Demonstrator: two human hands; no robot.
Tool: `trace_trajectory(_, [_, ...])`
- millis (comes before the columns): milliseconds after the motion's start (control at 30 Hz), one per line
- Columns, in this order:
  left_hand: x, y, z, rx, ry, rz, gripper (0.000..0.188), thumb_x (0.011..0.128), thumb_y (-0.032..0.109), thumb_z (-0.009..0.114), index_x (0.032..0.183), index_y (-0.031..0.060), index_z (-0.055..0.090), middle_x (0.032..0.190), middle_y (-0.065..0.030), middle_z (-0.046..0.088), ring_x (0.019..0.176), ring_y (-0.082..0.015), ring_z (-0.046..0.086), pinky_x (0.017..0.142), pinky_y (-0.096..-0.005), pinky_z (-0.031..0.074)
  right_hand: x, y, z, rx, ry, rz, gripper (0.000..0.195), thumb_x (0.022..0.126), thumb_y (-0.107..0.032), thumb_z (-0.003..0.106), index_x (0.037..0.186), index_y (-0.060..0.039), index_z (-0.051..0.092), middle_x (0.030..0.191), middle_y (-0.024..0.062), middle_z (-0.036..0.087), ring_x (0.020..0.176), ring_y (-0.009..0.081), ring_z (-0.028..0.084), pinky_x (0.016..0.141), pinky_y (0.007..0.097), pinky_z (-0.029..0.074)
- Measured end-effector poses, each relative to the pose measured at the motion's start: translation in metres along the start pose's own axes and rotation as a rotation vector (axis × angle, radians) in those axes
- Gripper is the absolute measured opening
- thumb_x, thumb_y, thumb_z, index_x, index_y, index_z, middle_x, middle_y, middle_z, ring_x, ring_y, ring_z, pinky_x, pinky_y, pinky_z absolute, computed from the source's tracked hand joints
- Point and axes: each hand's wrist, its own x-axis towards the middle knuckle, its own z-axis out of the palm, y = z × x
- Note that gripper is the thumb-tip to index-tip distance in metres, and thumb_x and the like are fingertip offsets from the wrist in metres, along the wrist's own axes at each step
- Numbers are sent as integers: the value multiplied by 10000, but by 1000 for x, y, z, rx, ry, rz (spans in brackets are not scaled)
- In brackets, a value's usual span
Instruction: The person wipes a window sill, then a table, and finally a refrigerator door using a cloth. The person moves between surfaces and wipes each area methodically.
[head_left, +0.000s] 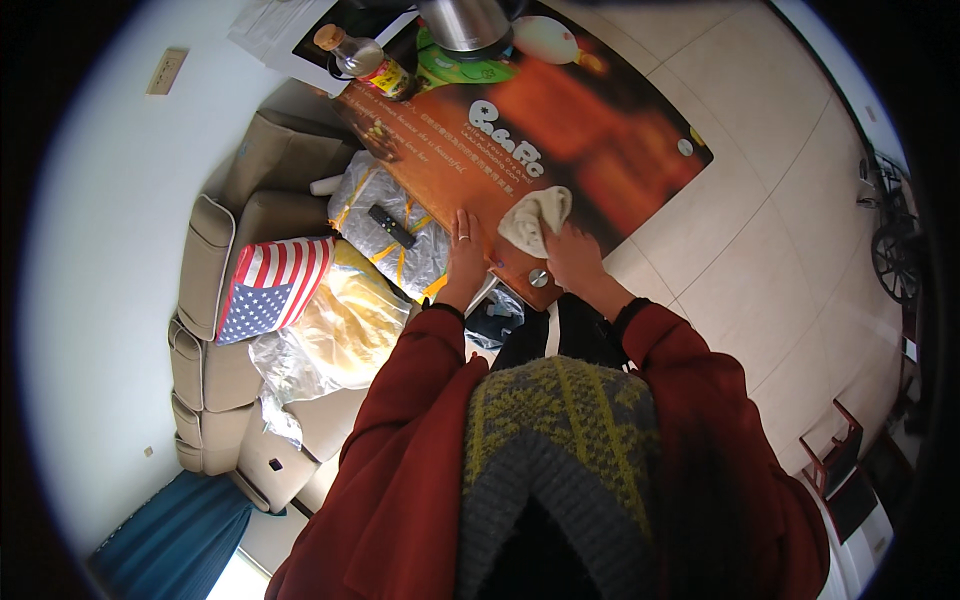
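Observation:
A cream cloth (534, 219) lies bunched on the printed orange-brown tabletop (442, 180), near the table's close end. My right hand (576, 259) grips the cloth's lower right part, with the fingers partly hidden by its folds. To the left, my left hand (466, 259) rests at the table's left edge, a ring on one finger, holding nothing. Between my hands and me, a round metal disc (538, 278) is set in the tabletop's corner.
At the table's far end stand a corked glass bottle (375, 66) and a metal kettle (466, 26). A beige sofa (217, 262) on the left holds a flag-patterned cushion (274, 289), plastic-wrapped bundles (360, 202) and a remote control (391, 226). Wooden-framed chairs (840, 465) stand at right.

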Motion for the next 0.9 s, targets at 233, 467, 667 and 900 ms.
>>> trace_trajectory(233, [-14, 63, -36, -641, -184, -37, 736, 787, 259, 678, 1348, -59, 322, 1292, -314, 437, 1171, -444, 467, 932, -461, 414, -2, 0, 1, 405, 14, 332, 690, 763, -231, 615, 1385, -142, 329, 1097, 233, 518, 956, 399, 576, 776, 473, 497])
trace_trajectory(467, [-6, 63, -3, -838, -69, -6, 916, 781, 429, 699, 1379, -68, 215, 1295, -323, 417, 1198, -424, 444, 968, -435, 379, 3, -14, -27, 752, -235, 149, 879, 736, -270, 681, 1453, -140, 190, 1215, 316, 475, 1103, 438, 509, 945, 446, 423])
trace_trajectory(667, [10, 65, 3, -593, 89, -29, 1012, 669, 329, 795, 1396, -16, 182, 1254, -288, 447, 1181, -434, 440, 981, -457, 383, 4, 7, -11, 1625, -358, 25, 835, 751, -66, 628, 1468, -169, 212, 1250, 244, 500, 1120, 312, 542, 916, 324, 444])
trace_trajectory(900, [15, 56, -14, -399, 110, -119, 874, 665, 231, 742, 1383, 67, 272, 1156, -280, 515, 1037, -443, 537, 839, -476, 470, 21, 42, -22, 936, -140, 255, 760, 770, -108, 625, 1440, -133, 267, 1220, 212, 532, 1060, 301, 568, 878, 360, 462])
